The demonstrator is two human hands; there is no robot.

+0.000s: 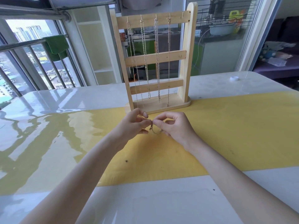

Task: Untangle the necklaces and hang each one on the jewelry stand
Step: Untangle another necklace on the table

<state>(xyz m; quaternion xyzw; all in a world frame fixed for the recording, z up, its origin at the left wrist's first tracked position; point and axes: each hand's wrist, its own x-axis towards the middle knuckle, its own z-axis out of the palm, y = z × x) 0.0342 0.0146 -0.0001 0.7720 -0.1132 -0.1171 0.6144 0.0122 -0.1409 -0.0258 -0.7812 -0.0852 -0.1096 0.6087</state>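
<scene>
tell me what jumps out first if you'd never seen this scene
The pale wooden jewelry stand at the table's far middle, with four chains hanging from its top-rail hooks. Just in front of it, over the yellow mat, the left hand and right hand pinch a short chain between them.

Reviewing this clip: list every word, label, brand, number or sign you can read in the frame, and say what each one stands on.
No text can be read in this frame.
The wooden jewelry stand, the necklaces hung on it and the yellow runner bear no print.
The yellow container behind the glass may bear a label, but it is too blurred to read.
The white cap on the table shows no marking.
</scene>
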